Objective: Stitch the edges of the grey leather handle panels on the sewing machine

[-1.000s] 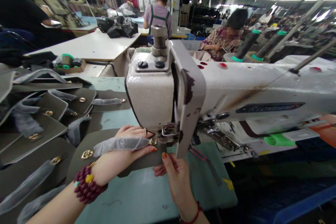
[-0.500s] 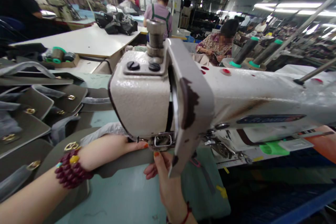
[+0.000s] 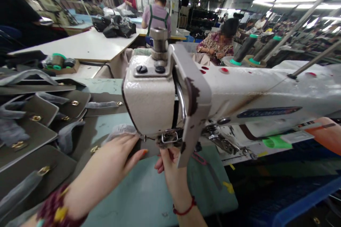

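A white sewing machine (image 3: 149, 99) with chipped paint stands in front of me. Under its head lies a grey-brown bag panel (image 3: 151, 148) with a gold metal fitting and a strap wrapped in clear film. My left hand (image 3: 117, 154) rests on this panel left of the needle area, thumb stretched away from the fingers; the machine head partly hides its fingertips. Close to the presser foot, my right hand (image 3: 173, 170) pinches the panel's near edge, thumb above and the other fingers curled beneath. The guard arm covers part of that hand.
Several similar panels (image 3: 34, 113) with film-wrapped straps are piled on the left. A box of thread spools (image 3: 60, 62) sits behind them. Pink-handled snips (image 3: 199, 159) lie right of my right hand on the green work surface (image 3: 128, 198). Other people work further back.
My left hand has shifted back and turned, its fingers now spread over the panel with the thumb apart. My right hand stays at the panel edge. The view has shifted slightly.
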Motion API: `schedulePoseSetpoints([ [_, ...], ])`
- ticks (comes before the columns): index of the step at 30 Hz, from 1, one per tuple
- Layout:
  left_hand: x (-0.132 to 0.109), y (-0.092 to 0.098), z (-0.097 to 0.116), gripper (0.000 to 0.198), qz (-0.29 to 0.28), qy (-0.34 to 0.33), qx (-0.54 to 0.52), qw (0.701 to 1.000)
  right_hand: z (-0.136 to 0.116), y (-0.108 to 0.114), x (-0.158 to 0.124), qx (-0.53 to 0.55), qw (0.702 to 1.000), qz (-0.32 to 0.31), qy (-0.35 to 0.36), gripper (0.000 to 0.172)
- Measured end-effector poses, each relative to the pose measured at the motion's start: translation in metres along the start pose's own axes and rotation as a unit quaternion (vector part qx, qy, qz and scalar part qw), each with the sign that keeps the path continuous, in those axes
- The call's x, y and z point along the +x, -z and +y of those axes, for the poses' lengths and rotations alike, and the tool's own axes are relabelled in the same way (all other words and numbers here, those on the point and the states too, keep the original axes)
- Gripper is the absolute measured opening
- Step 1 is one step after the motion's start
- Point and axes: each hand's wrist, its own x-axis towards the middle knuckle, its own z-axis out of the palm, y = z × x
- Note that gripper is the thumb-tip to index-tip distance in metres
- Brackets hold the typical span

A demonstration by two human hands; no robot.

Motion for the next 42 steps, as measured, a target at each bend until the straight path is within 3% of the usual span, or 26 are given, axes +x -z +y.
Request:
schedulePoseSetpoints([
  [2,-0.037,-0.018,0.013,0.025,0.01,0.05,-0.101,0.994,-0.002,0.0,-0.001,-0.013,1.0,0.007,0.006,0.049],
  [4,-0.06,-0.045,0.025,0.019,-0.001,0.116,-0.295,0.949,-0.003,0.0,-0.002,-0.021,1.0,0.009,0.015,0.05],
  [5,-0.064,-0.059,0.031,0.024,-0.014,0.172,-0.407,0.897,-0.003,0.0,-0.002,-0.022,1.0,0.006,0.02,0.05],
  [6,-0.063,-0.073,0.037,0.032,-0.016,0.217,-0.518,0.827,-0.003,0.0,-0.002,-0.025,0.999,0.001,0.023,0.049],
  [8,-0.048,-0.093,0.045,0.043,-0.001,0.253,-0.669,0.699,-0.005,0.001,-0.001,-0.033,0.999,-0.009,0.02,0.049],
  [9,-0.037,-0.099,0.047,0.044,0.011,0.264,-0.706,0.657,-0.005,0.002,0.0,-0.042,0.999,-0.011,0.022,0.049],
  [11,-0.017,-0.101,0.047,0.041,0.031,0.296,-0.722,0.624,-0.007,0.004,0.001,-0.068,0.997,-0.008,0.04,0.049],
  [13,-0.006,-0.095,0.041,0.035,0.034,0.35,-0.691,0.632,-0.008,0.006,0.002,-0.093,0.994,0.003,0.064,0.049],
  [18,-0.009,-0.074,0.026,0.041,-0.026,0.413,-0.534,0.737,-0.005,0.009,-0.004,-0.045,0.998,-0.001,0.047,0.054],
  [20,-0.01,-0.069,0.028,0.042,-0.041,0.406,-0.509,0.758,-0.003,0.013,-0.008,0.024,1.0,-0.009,0.017,0.055],
  [23,-0.007,-0.067,0.034,0.045,-0.037,0.385,-0.508,0.769,-0.003,0.017,-0.012,0.083,0.996,-0.023,-0.009,0.05],
  [32,0.001,-0.063,0.044,0.054,-0.044,0.378,-0.497,0.78,-0.007,0.013,-0.007,0.081,0.996,-0.027,-0.003,0.04],
  [42,0.007,-0.069,0.033,0.051,-0.047,0.339,-0.476,0.81,-0.01,0.005,-0.001,0.067,0.998,0.007,-0.019,0.041],
])
